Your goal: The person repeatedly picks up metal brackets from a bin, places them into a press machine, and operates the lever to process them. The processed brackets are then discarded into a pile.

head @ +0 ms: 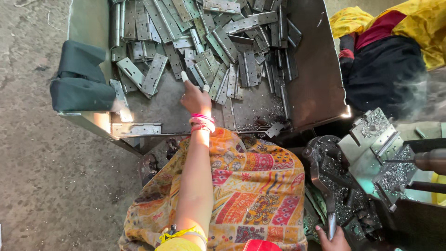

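The metal hinges (pixel 204 42) lie heaped in the far part of the steel tray (pixel 316 79), flat grey plates with knuckled edges, dull and overlapping. My left hand (pixel 195 95) reaches into the near edge of the heap, taped fingers spread and touching one plate; best to slide a single hinge free rather than lift from the tangle. My right hand (pixel 332 239), near right, wraps the drill press lever (pixel 320 186), I think firmly. Bright swarf covers the jig (pixel 376 144).

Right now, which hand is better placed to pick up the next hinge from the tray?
Left. The left hand is already stretched over the hinges in the tray; the right hand grips the machine lever.
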